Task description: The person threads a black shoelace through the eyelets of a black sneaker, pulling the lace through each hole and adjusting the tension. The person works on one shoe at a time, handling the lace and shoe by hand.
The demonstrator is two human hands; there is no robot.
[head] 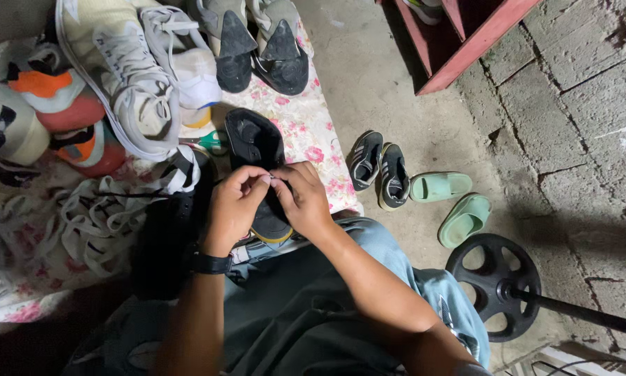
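My left hand (233, 205) and my right hand (302, 198) meet fingertip to fingertip over a black shoe (256, 143) that lies on a flowered cloth (313, 132). Both pinch something small between thumbs and fingers; it is too small to tell what it is. A black watch (212, 263) sits on my left wrist. A heap of white laces (97, 223) lies left of my left hand. Green-handled scissors (208, 141) rest just beyond the black shoe.
Several shoes crowd the cloth: a white sneaker (128, 83), a dark pair (257, 42), orange-and-white ones (55, 104). On the concrete floor stand a small dark pair (381, 170), green slides (452, 202), a black weight plate (497, 282) and a red wooden frame (459, 49).
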